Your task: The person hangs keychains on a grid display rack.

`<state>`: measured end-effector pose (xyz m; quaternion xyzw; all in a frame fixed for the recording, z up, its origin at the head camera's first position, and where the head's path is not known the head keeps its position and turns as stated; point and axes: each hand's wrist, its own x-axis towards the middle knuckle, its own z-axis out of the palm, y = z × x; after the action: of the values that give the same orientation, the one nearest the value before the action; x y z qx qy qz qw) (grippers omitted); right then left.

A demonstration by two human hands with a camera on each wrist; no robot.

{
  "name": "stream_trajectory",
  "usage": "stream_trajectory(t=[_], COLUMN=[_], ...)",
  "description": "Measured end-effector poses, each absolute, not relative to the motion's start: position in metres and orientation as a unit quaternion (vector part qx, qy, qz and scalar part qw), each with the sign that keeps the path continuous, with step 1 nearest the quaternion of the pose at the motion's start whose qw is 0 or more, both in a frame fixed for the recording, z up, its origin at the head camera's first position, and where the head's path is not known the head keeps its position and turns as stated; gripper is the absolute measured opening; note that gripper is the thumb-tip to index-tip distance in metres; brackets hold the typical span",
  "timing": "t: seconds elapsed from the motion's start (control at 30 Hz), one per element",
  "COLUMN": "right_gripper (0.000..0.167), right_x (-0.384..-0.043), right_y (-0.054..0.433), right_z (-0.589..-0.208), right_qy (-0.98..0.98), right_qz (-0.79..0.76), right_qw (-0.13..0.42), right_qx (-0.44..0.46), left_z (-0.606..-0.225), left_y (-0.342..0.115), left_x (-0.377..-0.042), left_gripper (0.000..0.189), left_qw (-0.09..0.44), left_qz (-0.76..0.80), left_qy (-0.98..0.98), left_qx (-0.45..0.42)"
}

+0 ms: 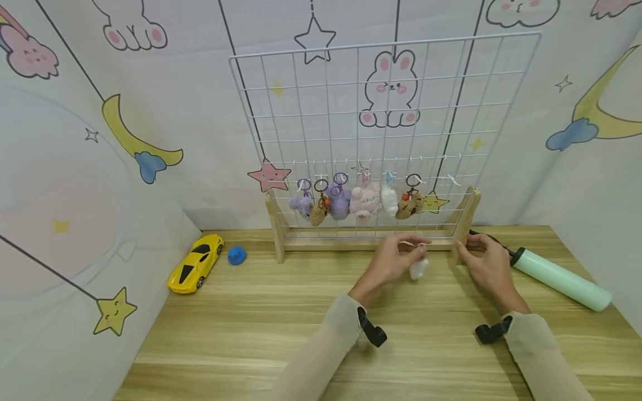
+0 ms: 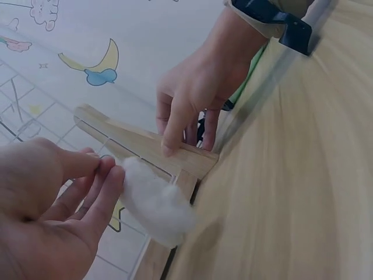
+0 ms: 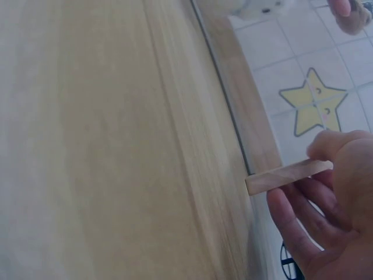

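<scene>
My left hand pinches the top of a small white plush keychain, which dangles just above the table in front of the rack. In the left wrist view the white plush hangs below the fingertips. My right hand grips the right wooden foot of the rack between thumb and fingers. The white wire grid rack stands upright in its wooden base. From its hooks hang several plush keychains, among them a purple one, a pink one and a brown one.
A mint-green cylinder with a black end lies right of the rack, close to my right hand. On the left are a yellow toy car and a small blue ball-like toy. Printed cloth walls enclose the wooden table.
</scene>
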<state>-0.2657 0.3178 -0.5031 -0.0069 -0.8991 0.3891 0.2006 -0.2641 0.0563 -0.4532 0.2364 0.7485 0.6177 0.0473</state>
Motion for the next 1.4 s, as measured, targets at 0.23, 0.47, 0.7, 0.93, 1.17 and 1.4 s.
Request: stream_trajectory(t=[0.23, 0.47, 0.7, 0.93, 1.17, 1.4], right_gripper=[0.046, 0.044, 0.045, 0.045, 0.043, 0.043], right_x=[-0.266, -0.267, -0.266, -0.266, -0.267, -0.265], right_y=[0.318, 0.318, 0.318, 0.319, 0.320, 0.320], right_z=[-0.503, -0.504, -0.504, -0.505, -0.505, -0.504], right_qy=[-0.900, -0.901, -0.901, -0.900, -0.898, -0.898], right_qz=[0.385, 0.380, 0.377, 0.382, 0.386, 0.390], right_qw=[0.206, 0.211, 0.212, 0.209, 0.210, 0.204], right_qx=[-0.005, -0.007, -0.006, -0.007, -0.005, -0.001], left_z=[-0.443, -0.434, -0.425, -0.412, -0.399, -0.384], left_y=[0.059, 0.062, 0.067, 0.074, 0.083, 0.097], left_x=[-0.268, -0.266, -0.265, -0.264, -0.261, -0.260], left_gripper=[0.020, 0.020, 0.016, 0.021, 0.031, 0.021], left_qw=[0.000, -0.039, -0.060, -0.049, -0.049, -0.087], left_qz=[0.627, 0.639, 0.658, 0.698, 0.731, 0.754], left_qy=[0.743, 0.739, 0.717, 0.670, 0.628, 0.593], left_qx=[0.237, 0.211, 0.223, 0.246, 0.262, 0.270])
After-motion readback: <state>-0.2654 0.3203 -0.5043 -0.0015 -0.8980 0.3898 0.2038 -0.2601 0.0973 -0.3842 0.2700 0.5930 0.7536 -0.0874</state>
